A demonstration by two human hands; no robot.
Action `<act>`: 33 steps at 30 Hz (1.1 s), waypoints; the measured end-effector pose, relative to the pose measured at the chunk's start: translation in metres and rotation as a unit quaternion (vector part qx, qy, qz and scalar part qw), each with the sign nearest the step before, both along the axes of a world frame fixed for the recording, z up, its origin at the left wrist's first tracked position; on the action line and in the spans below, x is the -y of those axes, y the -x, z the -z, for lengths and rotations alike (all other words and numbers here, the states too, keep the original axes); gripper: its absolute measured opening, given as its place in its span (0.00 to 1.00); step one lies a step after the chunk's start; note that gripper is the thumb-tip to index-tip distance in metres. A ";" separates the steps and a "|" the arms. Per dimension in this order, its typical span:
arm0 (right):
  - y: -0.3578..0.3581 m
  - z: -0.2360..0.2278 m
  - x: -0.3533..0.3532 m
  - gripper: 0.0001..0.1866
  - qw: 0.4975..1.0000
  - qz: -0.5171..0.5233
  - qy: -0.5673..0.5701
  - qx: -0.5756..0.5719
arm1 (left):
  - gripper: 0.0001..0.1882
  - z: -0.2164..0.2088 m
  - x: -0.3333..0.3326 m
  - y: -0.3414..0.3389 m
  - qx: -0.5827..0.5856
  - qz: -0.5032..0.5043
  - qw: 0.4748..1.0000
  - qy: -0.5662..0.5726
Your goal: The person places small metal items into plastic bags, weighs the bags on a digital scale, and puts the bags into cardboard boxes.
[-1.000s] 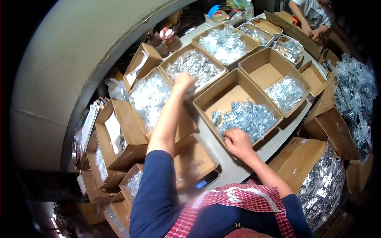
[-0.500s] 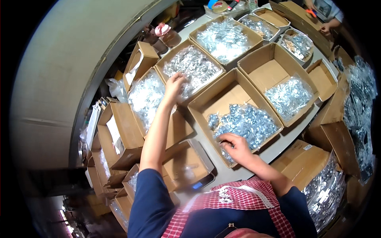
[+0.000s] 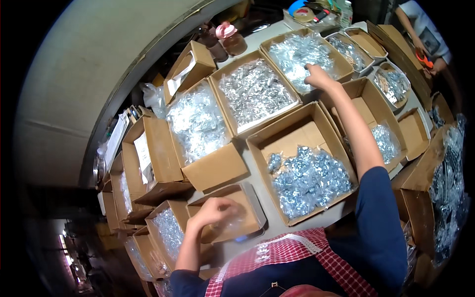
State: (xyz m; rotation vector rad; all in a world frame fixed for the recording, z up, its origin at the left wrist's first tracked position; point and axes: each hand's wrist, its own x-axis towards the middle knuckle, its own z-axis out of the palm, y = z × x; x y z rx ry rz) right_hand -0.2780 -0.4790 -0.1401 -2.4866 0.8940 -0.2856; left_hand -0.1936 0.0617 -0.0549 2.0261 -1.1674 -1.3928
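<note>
My left hand is over a small cardboard box at the lower left, its fingers curled together. What they hold, if anything, is hidden; a clear plastic packet shows just below them. My right hand reaches to the far box of clear packets and touches or hovers over its near side. Its index finger is stretched out, apart from the others, with nothing visible in it. Beneath the small box, a scale with a lit blue display partly shows.
Open boxes of silver packets, clear packets and bluish metal packets crowd the table. Under my right arm is another box. A pink-lidded jar stands at the back. Another person's hand holds orange-handled scissors at far right.
My left hand has moved from the silver packets down to the small box. My right hand has left the bluish packets for the far clear packets. The view has shifted.
</note>
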 end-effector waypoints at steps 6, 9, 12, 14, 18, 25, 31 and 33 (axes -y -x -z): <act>-0.036 0.045 0.036 0.24 0.988 0.105 -0.096 -0.063 | 0.12 -0.002 -0.001 0.006 0.041 -0.176 0.980 0.089; -0.020 0.040 0.021 0.19 0.981 0.088 -0.103 0.141 | 0.10 0.003 0.009 0.011 -0.019 -0.315 0.932 0.177; 0.010 0.018 -0.015 0.14 0.893 0.083 -0.227 0.380 | 0.19 0.002 0.028 0.021 -0.148 -0.430 0.866 0.206; 0.044 -0.046 -0.079 0.11 0.877 0.033 -0.264 0.401 | 0.25 -0.006 0.051 0.033 -0.262 -0.421 0.846 0.196; 0.094 -0.108 -0.202 0.14 0.910 -0.215 -0.162 0.316 | 0.39 0.002 0.086 0.060 -0.498 -0.327 0.770 0.229; 0.176 -0.077 -0.114 0.25 0.982 0.017 -0.064 0.179 | 0.11 0.022 0.087 0.075 -0.708 -0.335 0.596 0.180; 0.262 0.004 -0.075 0.21 0.987 -0.009 -0.093 -0.133 | 0.08 0.016 0.047 0.089 -0.631 -0.399 0.642 0.173; 0.260 -0.019 -0.084 0.15 0.987 0.002 -0.103 -0.124 | 0.06 0.020 0.031 0.088 -0.623 -0.429 0.629 0.177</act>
